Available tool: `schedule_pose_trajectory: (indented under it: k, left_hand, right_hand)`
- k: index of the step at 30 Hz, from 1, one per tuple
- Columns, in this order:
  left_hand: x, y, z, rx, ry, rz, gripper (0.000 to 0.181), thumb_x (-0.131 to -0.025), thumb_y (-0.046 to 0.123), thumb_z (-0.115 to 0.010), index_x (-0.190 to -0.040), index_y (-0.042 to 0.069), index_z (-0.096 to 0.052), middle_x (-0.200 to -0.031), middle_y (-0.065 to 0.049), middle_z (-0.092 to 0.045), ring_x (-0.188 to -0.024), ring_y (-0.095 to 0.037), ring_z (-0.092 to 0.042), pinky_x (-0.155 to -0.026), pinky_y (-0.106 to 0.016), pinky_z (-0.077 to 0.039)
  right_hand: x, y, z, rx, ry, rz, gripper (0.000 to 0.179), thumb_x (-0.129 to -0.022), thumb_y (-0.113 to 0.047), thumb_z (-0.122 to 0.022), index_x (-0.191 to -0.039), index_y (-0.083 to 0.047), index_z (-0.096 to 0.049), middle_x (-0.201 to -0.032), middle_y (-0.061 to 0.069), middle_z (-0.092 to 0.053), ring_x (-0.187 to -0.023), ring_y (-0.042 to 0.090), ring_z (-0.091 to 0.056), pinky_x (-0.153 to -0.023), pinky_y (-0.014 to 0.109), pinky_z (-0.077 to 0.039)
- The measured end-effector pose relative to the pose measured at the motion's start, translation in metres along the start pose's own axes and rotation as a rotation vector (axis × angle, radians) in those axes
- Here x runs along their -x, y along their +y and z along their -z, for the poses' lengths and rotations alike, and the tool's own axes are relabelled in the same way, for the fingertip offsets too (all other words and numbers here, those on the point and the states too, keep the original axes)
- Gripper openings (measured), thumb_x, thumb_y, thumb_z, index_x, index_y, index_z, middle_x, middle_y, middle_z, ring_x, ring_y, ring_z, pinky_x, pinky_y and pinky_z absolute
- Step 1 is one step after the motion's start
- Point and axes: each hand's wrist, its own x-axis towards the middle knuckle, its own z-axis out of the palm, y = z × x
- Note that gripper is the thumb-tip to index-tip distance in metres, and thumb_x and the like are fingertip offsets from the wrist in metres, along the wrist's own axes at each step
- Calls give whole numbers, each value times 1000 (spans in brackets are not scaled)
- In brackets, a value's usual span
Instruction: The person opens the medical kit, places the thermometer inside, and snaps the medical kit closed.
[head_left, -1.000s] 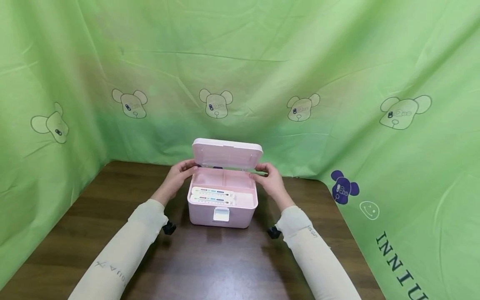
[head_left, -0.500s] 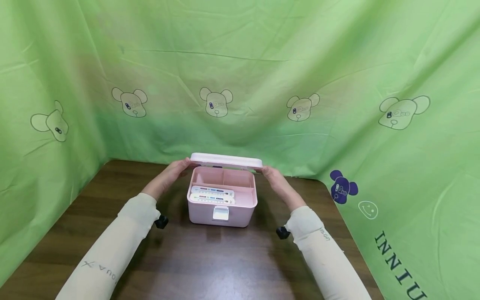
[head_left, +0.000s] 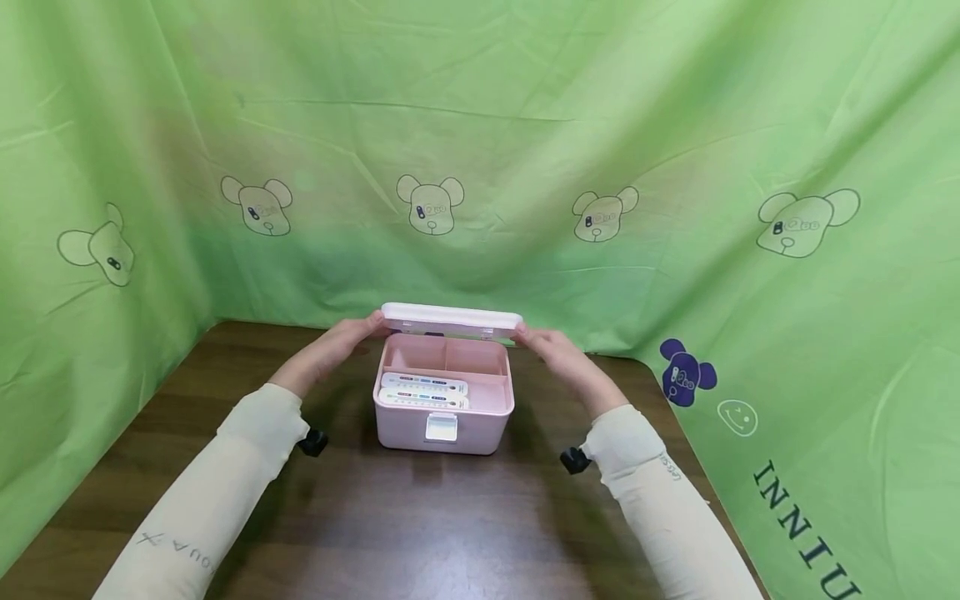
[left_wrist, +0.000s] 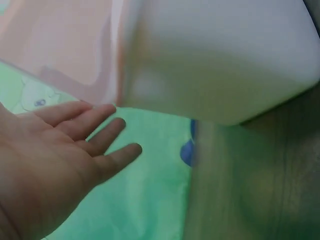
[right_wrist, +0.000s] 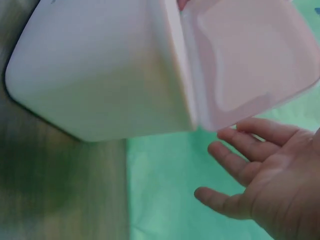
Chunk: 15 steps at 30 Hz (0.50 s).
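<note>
A pink plastic box (head_left: 438, 429) stands on the table, with its lid (head_left: 452, 317) tilted partway forward and seen nearly edge-on in the head view. Inside, white strips (head_left: 423, 396) with printed marks lie in the front compartment; two rear compartments show behind a divider. At the lid's left end my left hand (head_left: 337, 343) touches the edge, fingers fairly straight and reaching behind it in the left wrist view. The right hand (head_left: 557, 354) is at the opposite end, its fingers (right_wrist: 245, 150) extended along the lid's side. A white latch (head_left: 442, 427) is on the box front.
The brown wooden table (head_left: 435, 533) extends in front of the box and to both sides. A green curtain (head_left: 510, 250) with printed bear heads hangs close behind and along the right side. Black wrist devices (head_left: 312, 442) poke out below the sleeves.
The lid has tipped forward, so its inner face no longer shows in the head view. My hands have left the box rim for the lid's ends, and both forearms have moved outward.
</note>
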Motion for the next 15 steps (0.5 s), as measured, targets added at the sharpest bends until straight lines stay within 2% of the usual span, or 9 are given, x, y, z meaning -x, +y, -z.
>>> schedule_pose_trajectory:
  k: [3, 9, 15]
  left_hand:
    - [6, 8, 1, -23, 26, 40, 82, -104, 66, -36, -155, 3, -43, -159, -22, -41, -153, -39, -29, -124, -63, -18]
    - [18, 20, 0, -27, 91, 97, 81, -101, 66, -46, -151, 2, -49, -158, -17, -45, -153, -36, -30, -124, -59, -22]
    - [27, 30, -7, -82, 183, 86, 71, -101, 57, -55, -142, 0, -59, -151, -19, -53, -147, -36, -39, -122, -56, -29]
  right_hand:
    - [3, -9, 1, -4, 26, -28, 77, -101, -66, -46, -143, -3, -58, -149, 19, -54, -148, 38, -39, -122, 61, -24]
    - [12, -24, 2, 39, 86, -17, 68, -100, -61, -56, -136, -4, -66, -141, 16, -63, -141, 36, -48, -119, 59, -32]
    - [24, -32, -2, 29, 118, -49, 62, -98, -54, -64, -134, -4, -67, -142, 16, -62, -141, 34, -47, -119, 57, -33]
